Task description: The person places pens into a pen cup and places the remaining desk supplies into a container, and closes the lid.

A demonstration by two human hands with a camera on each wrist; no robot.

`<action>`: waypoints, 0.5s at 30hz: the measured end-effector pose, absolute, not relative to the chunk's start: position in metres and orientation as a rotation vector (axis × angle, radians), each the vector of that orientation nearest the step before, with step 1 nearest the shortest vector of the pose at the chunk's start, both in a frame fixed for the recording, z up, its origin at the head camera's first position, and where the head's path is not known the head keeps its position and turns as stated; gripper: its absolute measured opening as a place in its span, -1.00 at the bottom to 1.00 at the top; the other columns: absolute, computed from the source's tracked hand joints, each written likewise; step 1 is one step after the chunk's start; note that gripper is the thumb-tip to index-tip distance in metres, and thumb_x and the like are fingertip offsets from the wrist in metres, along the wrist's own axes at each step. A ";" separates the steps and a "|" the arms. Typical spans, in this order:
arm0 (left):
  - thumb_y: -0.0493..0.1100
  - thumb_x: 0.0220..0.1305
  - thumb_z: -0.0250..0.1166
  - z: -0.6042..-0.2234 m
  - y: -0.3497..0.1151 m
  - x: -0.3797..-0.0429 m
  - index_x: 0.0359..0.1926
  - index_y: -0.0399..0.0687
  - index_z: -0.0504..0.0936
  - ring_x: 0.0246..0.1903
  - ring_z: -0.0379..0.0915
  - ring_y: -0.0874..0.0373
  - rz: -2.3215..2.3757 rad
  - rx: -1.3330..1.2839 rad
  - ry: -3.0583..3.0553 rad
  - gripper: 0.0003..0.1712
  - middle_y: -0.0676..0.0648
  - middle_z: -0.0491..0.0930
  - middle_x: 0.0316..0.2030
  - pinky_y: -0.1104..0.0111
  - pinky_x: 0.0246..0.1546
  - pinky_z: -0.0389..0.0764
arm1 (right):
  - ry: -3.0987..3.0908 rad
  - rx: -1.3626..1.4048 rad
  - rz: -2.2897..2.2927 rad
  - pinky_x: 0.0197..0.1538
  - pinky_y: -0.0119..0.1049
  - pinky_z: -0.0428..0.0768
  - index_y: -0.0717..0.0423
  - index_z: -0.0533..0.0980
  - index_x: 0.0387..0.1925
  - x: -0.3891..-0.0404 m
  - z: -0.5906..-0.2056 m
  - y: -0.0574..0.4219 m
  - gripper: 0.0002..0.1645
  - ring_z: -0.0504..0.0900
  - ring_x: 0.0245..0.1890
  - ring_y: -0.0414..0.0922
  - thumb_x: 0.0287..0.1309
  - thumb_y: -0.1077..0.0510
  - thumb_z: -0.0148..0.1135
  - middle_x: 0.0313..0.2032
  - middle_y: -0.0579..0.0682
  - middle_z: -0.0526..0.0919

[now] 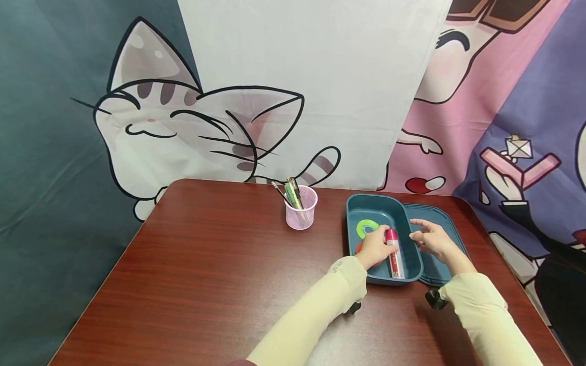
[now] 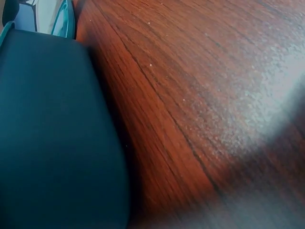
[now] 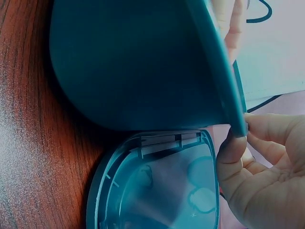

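Observation:
On the table stands a dark teal plastic box (image 1: 382, 201). My left hand (image 1: 376, 247) reaches down into it, thumb and forefinger holding a red-and-white glue stick (image 1: 394, 262) near its red cap. Beside that hand lies a green ring-shaped roll of tape (image 1: 366, 228); an orange thing (image 1: 358, 247) is mostly hidden beneath the hand. At the box's right side my right hand (image 1: 435, 241) pinches the rim between thumb and finger, seen closer in the right wrist view, where the hand (image 3: 271, 167) grips the rim's corner. The left wrist view shows only the box's outer wall (image 2: 57, 124).
A teal lid (image 1: 441, 262) lies on the table, partly under the box's right side. Left of the box stands a pink mesh pen cup (image 1: 299, 218) with several pens. The brown wooden table (image 1: 220, 269) meets a cartoon-printed cloth (image 1: 320, 66) at the back.

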State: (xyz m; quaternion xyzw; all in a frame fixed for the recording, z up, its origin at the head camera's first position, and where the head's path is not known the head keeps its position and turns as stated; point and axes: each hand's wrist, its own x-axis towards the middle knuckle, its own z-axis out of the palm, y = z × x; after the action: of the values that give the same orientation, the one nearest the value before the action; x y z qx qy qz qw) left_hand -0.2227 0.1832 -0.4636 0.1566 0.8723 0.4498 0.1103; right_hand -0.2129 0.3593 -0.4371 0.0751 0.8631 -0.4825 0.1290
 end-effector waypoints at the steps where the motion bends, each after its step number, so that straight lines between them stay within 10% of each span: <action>1: -0.08 -0.01 0.32 -0.464 0.183 -0.223 0.09 0.06 0.35 -0.49 0.34 0.35 1.303 0.469 2.575 -0.41 0.05 0.53 -0.38 0.56 -0.45 0.41 | 2.509 0.219 -1.402 -0.36 -0.30 0.49 0.24 0.00 0.28 -0.213 -0.437 0.359 -0.29 0.39 -0.46 -0.22 0.14 0.20 0.01 -0.25 0.12 0.38; 15: -0.04 0.03 0.29 -0.464 0.182 -0.223 0.13 0.12 0.34 -0.19 0.46 0.36 1.193 0.524 2.601 -0.40 0.06 0.57 -0.11 0.52 -0.21 0.47 | 2.507 0.219 -1.369 -0.34 -0.31 0.52 0.25 0.00 0.28 -0.214 -0.435 0.359 -0.28 0.42 -0.45 -0.22 0.15 0.18 0.02 -0.20 0.17 0.37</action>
State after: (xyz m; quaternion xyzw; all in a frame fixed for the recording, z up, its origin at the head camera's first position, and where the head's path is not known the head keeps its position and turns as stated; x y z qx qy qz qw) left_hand -0.2233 0.1823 -0.4638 0.1788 0.8881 0.4073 0.1158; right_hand -0.2143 0.3593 -0.4355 0.0758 0.8667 -0.4734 0.1380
